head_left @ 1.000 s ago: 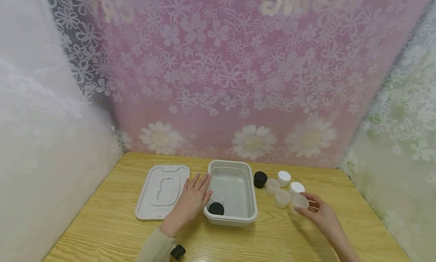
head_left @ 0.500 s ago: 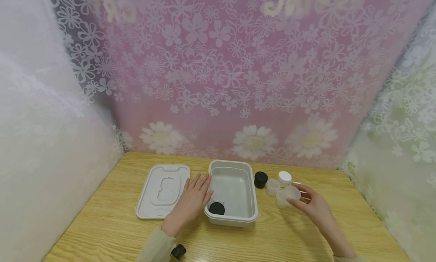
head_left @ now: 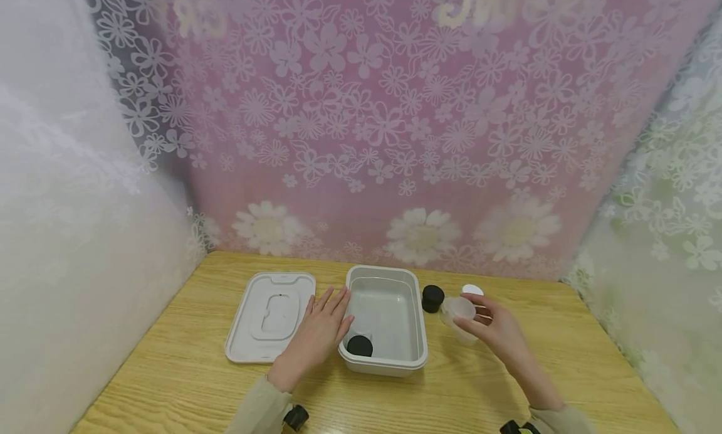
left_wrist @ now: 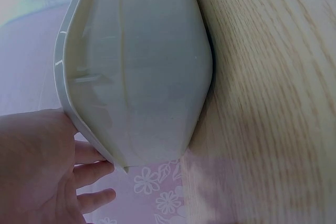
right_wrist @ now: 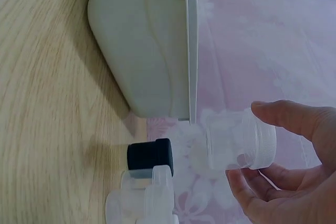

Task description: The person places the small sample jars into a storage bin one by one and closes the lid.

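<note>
Right hand [head_left: 499, 331] is pinching a screw-top jar [head_left: 462, 308] right of the plastic tub [head_left: 385, 363]. Left hand [head_left: 316, 331], fingers extended, is touching the tub's rim.

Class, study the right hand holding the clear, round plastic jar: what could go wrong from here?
The right hand pinches the clear jar at its lid end, so it might slip. Carried low, it could knock the black cylindrical jar standing beside the light-grey rectangular plastic tub. If moved over the tub, it might clip the tub's rim.
</note>
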Motion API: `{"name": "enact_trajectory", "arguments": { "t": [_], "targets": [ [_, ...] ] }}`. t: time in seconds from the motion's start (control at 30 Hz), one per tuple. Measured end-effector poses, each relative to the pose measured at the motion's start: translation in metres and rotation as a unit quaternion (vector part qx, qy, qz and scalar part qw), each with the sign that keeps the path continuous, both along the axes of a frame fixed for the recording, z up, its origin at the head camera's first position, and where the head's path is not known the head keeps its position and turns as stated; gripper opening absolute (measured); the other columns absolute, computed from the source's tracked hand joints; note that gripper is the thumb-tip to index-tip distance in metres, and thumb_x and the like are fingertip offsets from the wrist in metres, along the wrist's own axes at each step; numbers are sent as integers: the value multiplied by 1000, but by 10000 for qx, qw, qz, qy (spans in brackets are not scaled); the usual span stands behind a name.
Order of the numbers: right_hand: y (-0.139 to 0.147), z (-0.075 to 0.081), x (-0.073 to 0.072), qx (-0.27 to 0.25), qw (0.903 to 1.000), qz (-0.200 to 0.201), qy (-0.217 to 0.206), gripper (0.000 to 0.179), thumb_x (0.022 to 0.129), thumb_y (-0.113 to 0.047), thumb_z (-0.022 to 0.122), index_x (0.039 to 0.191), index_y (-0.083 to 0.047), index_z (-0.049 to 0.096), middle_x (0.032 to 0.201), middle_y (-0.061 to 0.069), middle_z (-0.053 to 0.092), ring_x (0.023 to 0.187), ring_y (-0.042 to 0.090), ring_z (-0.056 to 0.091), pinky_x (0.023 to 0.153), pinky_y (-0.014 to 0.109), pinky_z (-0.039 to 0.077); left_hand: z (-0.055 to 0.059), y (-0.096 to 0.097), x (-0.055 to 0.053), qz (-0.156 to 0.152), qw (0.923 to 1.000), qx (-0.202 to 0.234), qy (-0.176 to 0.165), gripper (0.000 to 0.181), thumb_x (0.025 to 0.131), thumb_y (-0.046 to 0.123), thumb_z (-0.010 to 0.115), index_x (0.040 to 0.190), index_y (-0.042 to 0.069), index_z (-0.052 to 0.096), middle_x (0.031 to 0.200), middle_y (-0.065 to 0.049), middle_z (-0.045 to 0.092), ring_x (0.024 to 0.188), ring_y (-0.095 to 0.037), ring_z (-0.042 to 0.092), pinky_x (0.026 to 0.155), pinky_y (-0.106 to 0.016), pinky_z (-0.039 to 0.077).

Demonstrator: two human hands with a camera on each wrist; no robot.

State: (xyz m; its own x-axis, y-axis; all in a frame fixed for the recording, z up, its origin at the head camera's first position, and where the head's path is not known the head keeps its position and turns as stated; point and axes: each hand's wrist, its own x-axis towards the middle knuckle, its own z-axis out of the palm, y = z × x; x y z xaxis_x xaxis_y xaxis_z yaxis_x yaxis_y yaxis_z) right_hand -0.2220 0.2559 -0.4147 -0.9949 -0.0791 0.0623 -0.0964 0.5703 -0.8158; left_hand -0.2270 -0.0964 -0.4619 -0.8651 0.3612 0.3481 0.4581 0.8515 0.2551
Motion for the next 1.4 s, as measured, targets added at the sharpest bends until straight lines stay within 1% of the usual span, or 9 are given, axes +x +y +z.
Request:
{"name": "enact_trajectory", "arguments": {
  "t": [0.13,0.27,0.43,0.57,0.77,0.97,1.17,1.23,1.4],
  "targets": [
    [-8,2,-2,-29,10000,25,40,64,93,-27,77,146,-2,52,144,28,50,126,46,56,95,48,55,0,0,-1,19,10000,1,-3,54,108,32,50,154,4,44,157,-12,44,148,-38,34,117,-65,25],
    [-15,3,-6,-117,9996,179,178,61,93,-23,76,144,0,53,141,28,53,123,47,57,95,50,54,0,0,-1,33,10000,0,19,54,108,32,50,153,4,44,157,-12,44,148,-38,34,116,-65,25],
    [-22,4,-12,-234,9990,331,179,60,94,-22,75,146,-1,52,141,28,51,125,47,56,98,50,53,1,0,0,12,10000,-23,8,54,108,33,49,154,5,43,157,-12,44,148,-38,34,117,-65,24],
    [-29,2,-18,-285,9989,335,134,61,94,-24,75,147,-3,51,141,28,52,126,47,56,96,47,55,1,0,0,2,10000,-42,-29,54,108,33,48,155,5,42,158,-12,43,149,-38,33,117,-65,24],
    [-40,0,-25,-486,9979,407,113,61,94,-21,75,146,-1,51,137,27,55,124,45,58,93,42,57,1,0,1,-3,10000,8,-42,54,108,31,49,154,4,43,157,-13,44,149,-38,33,117,-64,24],
    [-54,1,-32,-452,9970,546,310,60,92,-18,77,143,3,53,134,26,58,120,42,60,93,42,56,1,-1,1,6,10000,46,-8,54,108,31,50,154,4,43,157,-13,44,148,-38,33,117,-65,25],
    [-68,1,-40,-591,9945,804,306,60,92,-16,77,143,5,53,127,25,62,114,36,64,88,34,58,0,-1,0,6,10000,20,25,54,108,32,49,154,4,44,157,-12,45,148,-38,34,116,-65,25],
    [-72,-1,-42,-664,9932,906,301,60,92,-15,77,143,5,53,126,25,62,114,37,64,87,34,58,0,-1,0,9,10000,6,39,54,108,33,48,154,4,44,157,-12,45,148,-38,34,116,-65,25],
    [-81,-6,-49,-576,9925,1031,315,60,92,-18,77,143,2,54,130,25,61,113,38,65,86,40,59,-1,-1,-1,11,9999,-26,105,54,108,32,50,153,3,45,156,-13,45,147,-38,35,116,-65,26]
  ]
}}
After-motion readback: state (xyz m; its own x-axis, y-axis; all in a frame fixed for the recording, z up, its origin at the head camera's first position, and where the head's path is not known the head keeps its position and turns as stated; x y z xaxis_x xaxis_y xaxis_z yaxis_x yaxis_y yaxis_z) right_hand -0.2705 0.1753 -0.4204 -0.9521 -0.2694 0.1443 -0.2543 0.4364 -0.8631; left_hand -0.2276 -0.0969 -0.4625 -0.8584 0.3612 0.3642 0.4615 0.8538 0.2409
